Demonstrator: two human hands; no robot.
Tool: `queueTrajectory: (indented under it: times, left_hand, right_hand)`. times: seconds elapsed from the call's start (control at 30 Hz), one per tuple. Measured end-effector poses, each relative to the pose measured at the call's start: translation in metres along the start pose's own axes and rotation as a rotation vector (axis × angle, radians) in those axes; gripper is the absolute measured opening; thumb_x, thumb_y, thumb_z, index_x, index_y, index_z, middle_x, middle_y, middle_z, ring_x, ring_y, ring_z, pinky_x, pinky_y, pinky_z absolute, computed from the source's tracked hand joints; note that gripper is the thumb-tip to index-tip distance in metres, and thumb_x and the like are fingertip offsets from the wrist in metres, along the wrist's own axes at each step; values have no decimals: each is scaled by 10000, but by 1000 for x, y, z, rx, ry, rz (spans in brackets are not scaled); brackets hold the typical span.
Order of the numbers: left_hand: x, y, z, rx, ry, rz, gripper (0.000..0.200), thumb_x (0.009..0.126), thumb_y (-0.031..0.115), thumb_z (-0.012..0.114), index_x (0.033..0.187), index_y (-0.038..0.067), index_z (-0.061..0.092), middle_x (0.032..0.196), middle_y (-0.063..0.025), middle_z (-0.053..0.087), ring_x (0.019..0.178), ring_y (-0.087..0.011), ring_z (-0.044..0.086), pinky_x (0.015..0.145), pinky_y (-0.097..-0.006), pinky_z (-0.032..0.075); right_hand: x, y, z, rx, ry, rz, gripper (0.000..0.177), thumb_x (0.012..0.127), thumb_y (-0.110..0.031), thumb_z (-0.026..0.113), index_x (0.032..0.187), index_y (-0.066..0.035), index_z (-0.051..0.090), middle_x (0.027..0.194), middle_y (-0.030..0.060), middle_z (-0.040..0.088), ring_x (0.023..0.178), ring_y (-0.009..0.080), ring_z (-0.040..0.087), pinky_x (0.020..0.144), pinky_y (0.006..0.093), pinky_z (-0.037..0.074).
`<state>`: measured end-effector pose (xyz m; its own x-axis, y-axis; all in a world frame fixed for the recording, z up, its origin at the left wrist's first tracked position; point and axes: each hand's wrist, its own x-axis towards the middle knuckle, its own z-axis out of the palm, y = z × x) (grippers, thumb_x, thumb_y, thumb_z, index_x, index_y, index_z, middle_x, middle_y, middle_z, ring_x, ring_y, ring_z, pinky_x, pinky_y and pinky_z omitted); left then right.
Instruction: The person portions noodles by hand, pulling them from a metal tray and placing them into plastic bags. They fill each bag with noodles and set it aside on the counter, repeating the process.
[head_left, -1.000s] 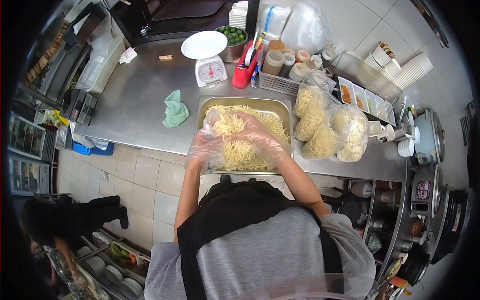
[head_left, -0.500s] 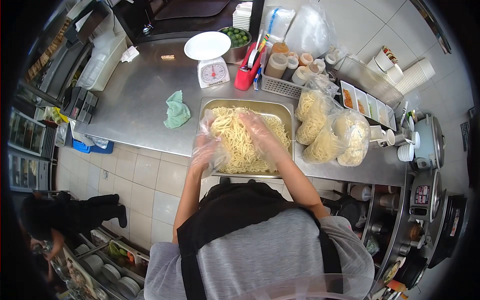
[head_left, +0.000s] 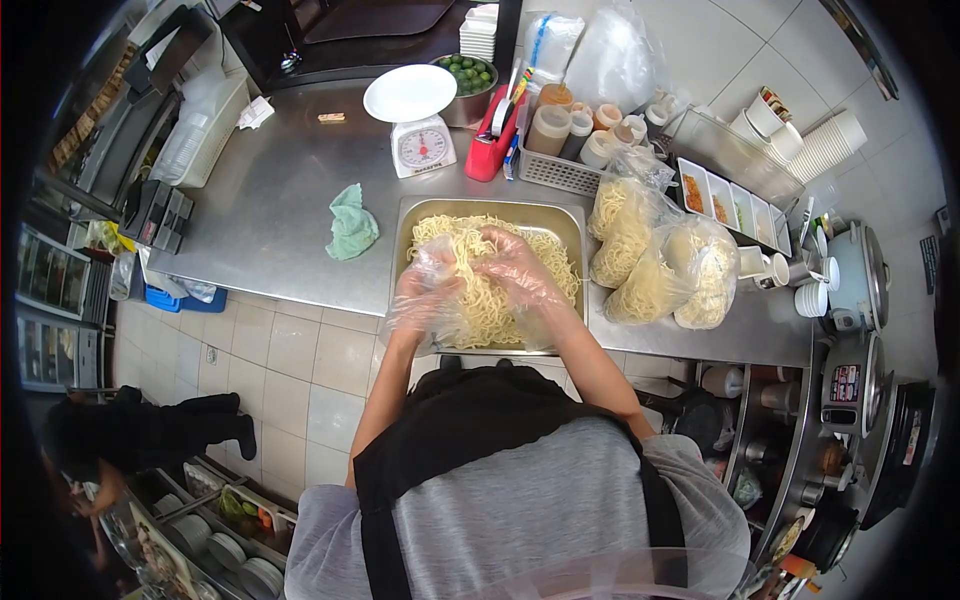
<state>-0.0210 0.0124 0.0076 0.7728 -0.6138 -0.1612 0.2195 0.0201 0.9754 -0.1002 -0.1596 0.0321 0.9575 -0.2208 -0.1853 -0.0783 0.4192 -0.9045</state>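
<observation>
Pale yellow noodles [head_left: 495, 312] lie in a rectangular metal tray [head_left: 578, 214] on the steel counter. Over the tray's left side, my left hand [head_left: 432, 285], in a clear plastic glove, has its fingers curled on noodles. My right hand [head_left: 515, 265], gloved too, is closed on noodles close to its right. A thin bunch of strands shows between both hands. Bagged noodles [head_left: 640, 285] rest right of the tray, and a green cloth [head_left: 352, 222] lies to its left.
Behind the tray stand a white scale [head_left: 423, 146], a red tape dispenser [head_left: 490, 145], a bowl of green citrus [head_left: 468, 78] and a basket of bottles [head_left: 560, 170]. Condiment trays [head_left: 735, 205] are at the right. Another person [head_left: 150, 430] is at the lower left.
Both hands have drawn closer together and their fingers have closed more on the noodles. The broad bundle between them now looks narrower.
</observation>
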Motion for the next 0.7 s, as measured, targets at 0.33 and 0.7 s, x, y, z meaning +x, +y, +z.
queueTrajectory:
  times: [0.33,0.7]
  left_hand:
    - [4,6,4,36,79,-71,399,847,143,686,1215,51,563,977,17,614,838,-76,548,728,-261,460]
    - [15,-5,-18,229,30,105,462,801,-28,626,1250,33,540,1081,-22,617,935,-101,568,808,-261,474]
  right_hand:
    - [7,-1,7,-246,21,-56,483,788,-33,718,1224,21,519,1029,41,610,854,82,603,740,234,501]
    - [7,4,1,-98,-76,17,382,797,-66,726,1118,4,533,944,69,606,804,99,598,698,254,491]
